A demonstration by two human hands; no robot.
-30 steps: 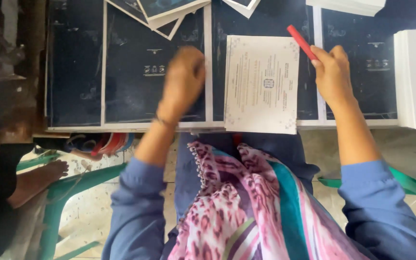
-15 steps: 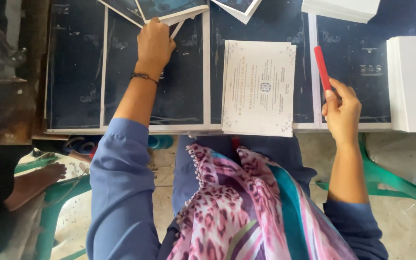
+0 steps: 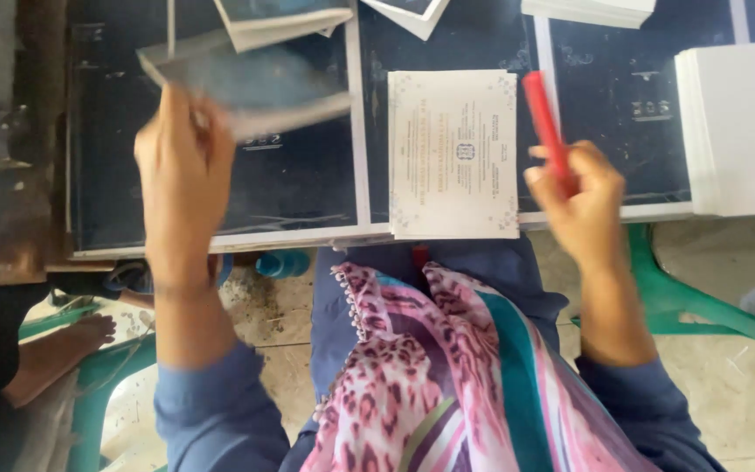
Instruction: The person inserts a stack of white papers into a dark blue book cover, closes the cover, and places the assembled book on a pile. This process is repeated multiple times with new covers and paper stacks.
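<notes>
My left hand (image 3: 183,179) grips a dark blue card with a white edge (image 3: 255,87), lifted above the table and blurred by motion. A pile of the same dark cards (image 3: 286,19) lies at the far edge behind it. My right hand (image 3: 583,197) holds a red stick-shaped tool (image 3: 545,118) upright, just right of a cream printed card (image 3: 453,153) that lies flat at the table's near edge between my hands. Large dark blue sheets (image 3: 308,179) cover the tabletop under everything.
A tall stack of white cards (image 3: 740,127) stands at the right edge, another white stack (image 3: 589,10) at the top. A green plastic chair (image 3: 688,297) is under my right arm. Another person's bare foot (image 3: 76,336) rests on the floor at the left.
My left hand has pulled back from the far pile toward me with a dark card in it. My right hand with the red tool has shifted slightly toward the cream card.
</notes>
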